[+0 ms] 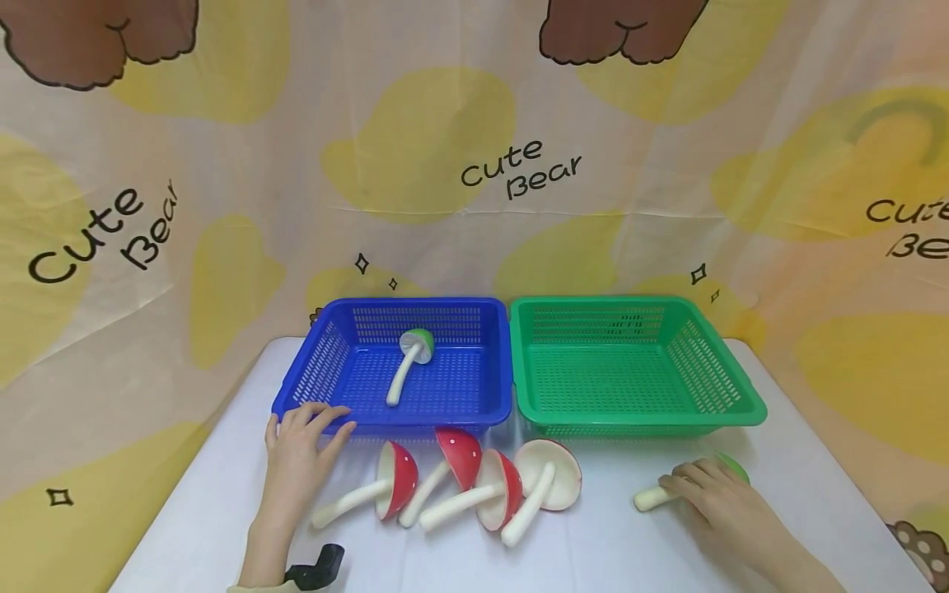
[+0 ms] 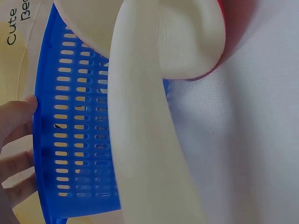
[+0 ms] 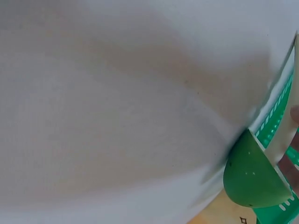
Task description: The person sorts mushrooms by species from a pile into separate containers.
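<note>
The right hand (image 1: 715, 496) pinches a green mushroom (image 3: 250, 175) before the green basket (image 1: 600, 379), apparently by the stem. The left hand (image 1: 302, 441), fingers spread, touches the blue basket (image 1: 423, 304) holding a second mushroom (image 1: 404, 369). Four red mushrooms (image 1: 501, 486) lie between the hands.

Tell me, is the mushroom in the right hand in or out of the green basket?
Out: the head view shows the green-capped mushroom, gripped by the right hand, in front of the green basket.

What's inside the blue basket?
One green-capped mushroom lies in the blue basket, its stem pointing toward the front. The left hand covers part of the front-left corner, and the front wall's inner face is hidden.
</note>
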The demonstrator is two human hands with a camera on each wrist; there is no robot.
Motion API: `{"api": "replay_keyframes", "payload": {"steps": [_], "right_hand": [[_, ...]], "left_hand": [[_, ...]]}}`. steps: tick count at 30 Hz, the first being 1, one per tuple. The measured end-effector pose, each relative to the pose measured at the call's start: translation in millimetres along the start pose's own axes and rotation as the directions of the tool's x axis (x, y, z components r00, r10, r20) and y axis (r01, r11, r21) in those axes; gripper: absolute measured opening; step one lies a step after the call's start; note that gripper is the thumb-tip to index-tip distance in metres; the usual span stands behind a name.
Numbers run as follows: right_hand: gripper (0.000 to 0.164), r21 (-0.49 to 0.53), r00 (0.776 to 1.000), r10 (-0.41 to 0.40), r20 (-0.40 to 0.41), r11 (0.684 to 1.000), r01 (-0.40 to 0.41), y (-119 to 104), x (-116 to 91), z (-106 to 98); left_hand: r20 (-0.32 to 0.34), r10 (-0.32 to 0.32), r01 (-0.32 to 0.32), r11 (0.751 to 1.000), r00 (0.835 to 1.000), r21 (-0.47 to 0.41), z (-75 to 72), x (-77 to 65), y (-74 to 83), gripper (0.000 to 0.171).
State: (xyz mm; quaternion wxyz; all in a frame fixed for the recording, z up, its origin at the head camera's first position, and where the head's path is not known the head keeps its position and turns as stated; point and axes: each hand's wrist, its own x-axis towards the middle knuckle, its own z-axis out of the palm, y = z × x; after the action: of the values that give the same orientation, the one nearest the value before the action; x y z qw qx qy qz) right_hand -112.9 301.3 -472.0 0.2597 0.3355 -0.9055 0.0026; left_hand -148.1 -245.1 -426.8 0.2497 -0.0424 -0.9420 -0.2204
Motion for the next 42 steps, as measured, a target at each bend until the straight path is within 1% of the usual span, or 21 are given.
{"api": "replay_keyframes", "payload": {"steps": [3,7,9,10,11,12,14,15,16,25,26,28,30,32,36,39,42], "right_hand": [[0.05,-0.007,1.0,0.002,0.006,1.0,-0.002,0.5,2.3,1.2],[0.045,0.001,1.0,-0.004,0.015,1.0,0.004,2.5,4.2,3.3],[0.034,0.004,1.0,-0.014,0.012,1.0,0.014,3.3,5.0,4.5],[0.022,0.0,1.0,-0.018,0.009,1.0,0.018,3.8,5.2,5.0],[0.015,-0.003,1.0,-0.023,0.003,1.0,0.023,4.0,5.7,5.6],[0.021,-0.006,1.0,-0.027,-0.003,1.0,0.027,4.1,6.2,6.0],[0.052,-0.017,0.999,-0.034,-0.017,0.999,0.033,4.0,7.3,6.0],[0.063,-0.02,0.999,-0.036,-0.023,0.999,0.035,4.0,7.9,5.9],[0.07,-0.023,0.999,-0.039,-0.028,0.999,0.039,3.9,8.5,5.5],[0.07,-0.042,0.994,-0.092,-0.06,0.995,0.09,-0.3,17.4,-2.9],[0.068,-0.044,0.993,-0.101,-0.064,0.994,0.098,-1.4,18.9,-4.5],[0.056,-0.041,0.99,-0.117,-0.074,0.993,0.114,-3.9,21.7,-8.0],[0.047,-0.035,0.988,-0.129,-0.079,0.991,0.127,-6.4,24.1,-11.4],[0.042,-0.024,0.986,-0.141,-0.088,0.99,0.139,-8.9,27.1,-14.8],[0.048,-0.006,0.98,-0.173,-0.102,0.985,0.173,-15.2,34.7,-22.4],[0.057,0.005,0.974,-0.199,-0.107,0.98,0.2,-20.9,41.8,-28.1],[0.058,-0.002,0.969,-0.216,-0.117,0.976,0.217,-26.4,48.4,-32.7]], "left_hand": [[0.004,-0.002,0.002,1.0,1.0,0.005,-0.3,0.0,0.6,0.023],[0.006,-0.003,0.003,1.0,1.0,0.007,-1.2,0.4,1.7,0.023],[0.005,-0.004,0.004,1.0,1.0,0.007,-1.5,0.5,2.2,0.023],[0.006,-0.004,0.004,1.0,1.0,0.005,-1.5,0.4,2.1,0.023],[0.006,-0.004,0.003,1.0,1.0,0.005,-1.6,0.3,2.2,0.022],[0.007,-0.004,0.004,1.0,1.0,0.003,-1.7,0.4,2.2,0.022],[0.007,-0.004,0.004,1.0,1.0,0.0,-1.8,0.4,2.5,0.022],[0.007,-0.003,0.003,1.0,1.0,0.002,-2.0,0.4,2.7,0.022],[0.009,-0.004,0.004,1.0,1.0,0.001,-2.0,0.4,2.6,0.022],[0.009,-0.003,0.003,1.0,1.0,0.006,-1.7,0.6,2.3,0.023],[0.009,-0.003,0.003,1.0,1.0,0.006,-1.6,0.7,2.2,0.023],[0.014,-0.005,0.005,1.0,1.0,0.008,-1.6,0.8,2.4,0.023],[0.018,-0.007,0.007,1.0,1.0,0.009,-1.7,0.9,2.8,0.023],[0.021,-0.01,0.009,1.0,1.0,0.009,-1.6,1.1,3.2,0.024],[0.02,-0.009,0.008,1.0,1.0,0.005,-1.8,0.8,3.4,0.024],[0.027,-0.017,0.017,1.0,0.999,0.005,-2.6,0.6,3.6,0.024],[0.04,-0.028,0.028,1.0,0.999,0.006,-3.2,0.7,4.4,0.025]]}}
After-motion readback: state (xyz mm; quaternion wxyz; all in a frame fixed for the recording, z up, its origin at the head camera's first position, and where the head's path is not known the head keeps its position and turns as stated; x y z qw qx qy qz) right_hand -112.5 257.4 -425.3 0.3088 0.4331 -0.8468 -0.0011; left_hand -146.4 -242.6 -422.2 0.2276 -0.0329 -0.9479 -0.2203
